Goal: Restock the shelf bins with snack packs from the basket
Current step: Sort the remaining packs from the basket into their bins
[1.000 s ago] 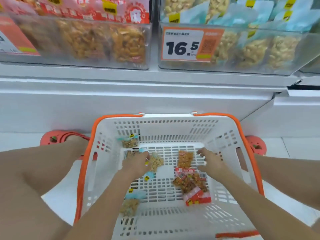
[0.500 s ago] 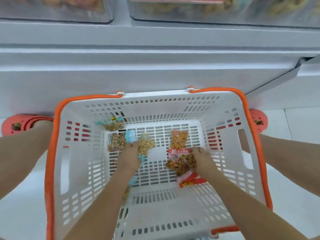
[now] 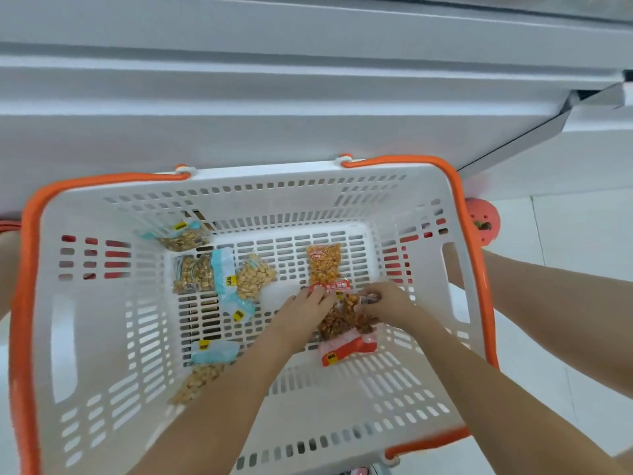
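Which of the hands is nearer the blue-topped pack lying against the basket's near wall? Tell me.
The left. The left hand is on the red-labelled packs, up and right of the blue-topped pack. The right hand lies farther right, beyond those packs.

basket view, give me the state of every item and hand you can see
basket: on the floor, holding loose snack packs
red packs: piled at the right of the basket floor, both hands on them
blue packs: lying flat at the left, untouched
left hand: fingers on the red packs
right hand: fingers curled round a red pack
shoe: on the floor beside the basket's right rim
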